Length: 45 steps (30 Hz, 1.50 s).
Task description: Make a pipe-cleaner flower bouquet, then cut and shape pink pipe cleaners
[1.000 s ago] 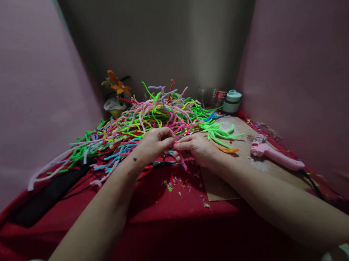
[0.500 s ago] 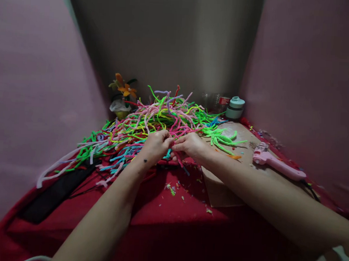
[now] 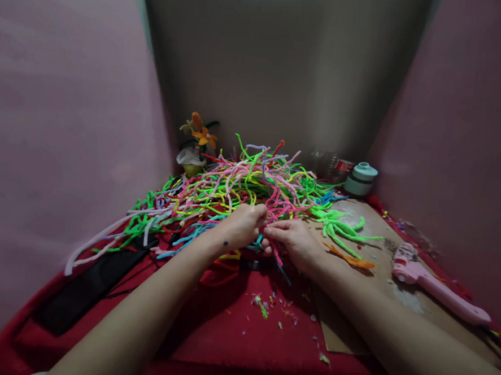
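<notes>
My left hand is closed at the front of a heap of colored pipe cleaners. Close beside it, my right hand pinches with thumb and forefinger, the fingertips of both hands almost meeting. Between them is a pink pipe cleaner, mostly hidden by the fingers. Its lower end seems to hang below the right hand, near a dark blue tip. Green, pink, yellow, blue and white strands lie tangled behind and to the left of my hands.
On the right, a cardboard sheet carries a green pipe cleaner bunch, an orange piece and a pink glue gun. A teal-lidded jar and potted orange flowers stand behind. Scraps dot the red cloth.
The view has shifted, so everything appears lower and farther right. My hands stay close together at the pink pipe cleaner, and the right hand's fingers have opened out slightly.
</notes>
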Each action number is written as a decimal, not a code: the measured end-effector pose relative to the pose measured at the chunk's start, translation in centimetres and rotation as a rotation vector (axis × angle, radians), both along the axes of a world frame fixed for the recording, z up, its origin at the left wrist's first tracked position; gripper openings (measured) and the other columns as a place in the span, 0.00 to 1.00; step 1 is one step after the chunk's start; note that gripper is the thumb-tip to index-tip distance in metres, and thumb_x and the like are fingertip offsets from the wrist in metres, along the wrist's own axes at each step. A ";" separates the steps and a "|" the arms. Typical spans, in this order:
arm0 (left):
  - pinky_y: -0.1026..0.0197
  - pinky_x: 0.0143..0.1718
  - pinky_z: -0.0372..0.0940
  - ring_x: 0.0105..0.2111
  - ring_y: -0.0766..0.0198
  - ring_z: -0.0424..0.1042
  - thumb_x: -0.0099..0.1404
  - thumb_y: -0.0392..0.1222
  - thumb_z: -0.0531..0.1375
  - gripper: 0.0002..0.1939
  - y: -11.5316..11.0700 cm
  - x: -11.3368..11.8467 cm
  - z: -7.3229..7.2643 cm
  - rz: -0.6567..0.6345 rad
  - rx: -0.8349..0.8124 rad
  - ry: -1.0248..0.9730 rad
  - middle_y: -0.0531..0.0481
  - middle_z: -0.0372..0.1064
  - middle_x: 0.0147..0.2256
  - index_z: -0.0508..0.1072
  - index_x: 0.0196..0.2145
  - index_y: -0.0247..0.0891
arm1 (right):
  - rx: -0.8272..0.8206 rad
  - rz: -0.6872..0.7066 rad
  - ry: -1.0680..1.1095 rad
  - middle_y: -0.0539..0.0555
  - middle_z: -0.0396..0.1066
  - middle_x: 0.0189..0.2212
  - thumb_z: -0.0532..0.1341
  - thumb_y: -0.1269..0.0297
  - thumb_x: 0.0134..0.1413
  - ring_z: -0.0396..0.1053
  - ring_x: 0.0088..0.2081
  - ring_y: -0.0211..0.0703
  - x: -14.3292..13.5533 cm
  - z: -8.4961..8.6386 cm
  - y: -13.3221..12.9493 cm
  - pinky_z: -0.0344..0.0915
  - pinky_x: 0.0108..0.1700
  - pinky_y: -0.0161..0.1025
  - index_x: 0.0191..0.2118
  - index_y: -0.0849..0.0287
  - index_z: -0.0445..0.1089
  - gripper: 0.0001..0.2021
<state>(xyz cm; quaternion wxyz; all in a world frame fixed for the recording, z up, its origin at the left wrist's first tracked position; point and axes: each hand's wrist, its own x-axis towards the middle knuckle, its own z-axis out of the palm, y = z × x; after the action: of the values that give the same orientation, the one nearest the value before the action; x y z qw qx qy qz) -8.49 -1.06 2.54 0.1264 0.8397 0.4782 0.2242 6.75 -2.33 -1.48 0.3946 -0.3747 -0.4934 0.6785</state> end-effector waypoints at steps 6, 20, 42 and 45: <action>0.66 0.23 0.48 0.21 0.70 0.55 0.56 0.36 0.53 0.05 -0.5 -0.1 -0.4 -0.050 -0.057 -0.108 0.55 0.59 0.20 0.64 0.23 0.37 | -0.022 -0.046 0.048 0.50 0.71 0.18 0.69 0.59 0.35 0.67 0.19 0.36 0.0 -0.5 -0.3 0.66 0.27 0.36 0.26 0.62 0.72 0.12; 0.64 0.26 0.52 0.22 0.68 0.59 0.58 0.37 0.53 0.09 -1.4 -0.2 -1.5 0.069 -0.014 -0.192 0.54 0.61 0.21 0.64 0.21 0.38 | -0.013 -0.033 -0.053 0.52 0.72 0.19 0.67 0.58 0.37 0.67 0.19 0.36 -0.4 -0.9 -1.0 0.62 0.24 0.33 0.27 0.62 0.71 0.13; 0.70 0.13 0.44 0.11 0.75 0.50 0.56 0.51 0.58 0.14 -2.1 0.1 -1.3 0.030 -0.688 -0.627 0.60 0.55 0.12 0.65 0.26 0.36 | -0.066 -0.239 0.256 0.47 0.68 0.18 0.72 0.64 0.28 0.64 0.20 0.33 -0.2 0.1 -0.2 0.62 0.25 0.33 0.24 0.63 0.68 0.15; 0.71 0.14 0.43 0.11 0.76 0.49 0.54 0.46 0.58 0.11 -2.2 0.6 -1.8 0.028 -0.687 -0.614 0.60 0.55 0.12 0.64 0.23 0.35 | -0.036 -0.241 0.273 0.47 0.68 0.18 0.71 0.64 0.29 0.64 0.19 0.33 -0.3 -0.3 -0.1 0.61 0.24 0.33 0.24 0.62 0.68 0.14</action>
<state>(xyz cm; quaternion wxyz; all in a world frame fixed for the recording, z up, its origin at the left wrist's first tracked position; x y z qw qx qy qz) -7.91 -3.21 0.76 0.5303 0.6373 0.4763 0.2929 6.45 -2.43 -1.80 0.5296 -0.3424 -0.3744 0.6798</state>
